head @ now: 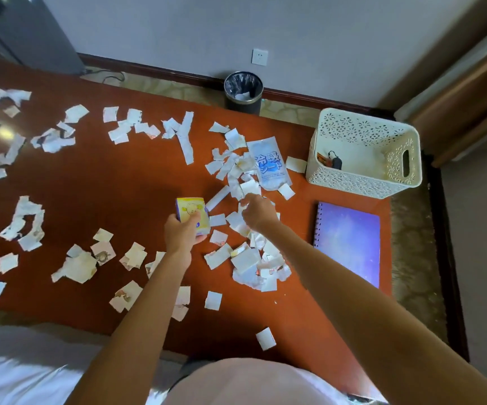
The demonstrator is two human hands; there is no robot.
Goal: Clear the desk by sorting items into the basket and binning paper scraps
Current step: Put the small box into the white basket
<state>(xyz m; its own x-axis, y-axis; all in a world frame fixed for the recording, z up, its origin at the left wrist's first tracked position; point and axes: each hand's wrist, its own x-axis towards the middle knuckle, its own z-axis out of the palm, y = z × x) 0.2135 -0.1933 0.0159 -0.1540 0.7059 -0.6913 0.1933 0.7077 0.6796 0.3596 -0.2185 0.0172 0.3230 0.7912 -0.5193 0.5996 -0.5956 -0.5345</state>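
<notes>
My left hand [181, 233] grips a small yellow and purple box [193, 215] just above the red-brown desk [119, 182]. My right hand [258, 213] is curled over a heap of paper scraps [248, 258] and pinches some white pieces. Torn scraps lie scattered across the whole desk. A white openwork basket [365, 182] stands at the desk's right end with a few small dark items inside. A blue-printed clear packet [270, 165] lies left of the basket. A purple spiral notebook [350, 244] lies below the basket. A black bin [243, 93] stands on the floor beyond the desk.
A white rolled tube [218, 197] lies between the box and the packet. The wall with a socket [259, 57] runs behind the bin. White bedding [17, 369] is at the lower left. A dark cabinet [31, 30] stands at the upper left.
</notes>
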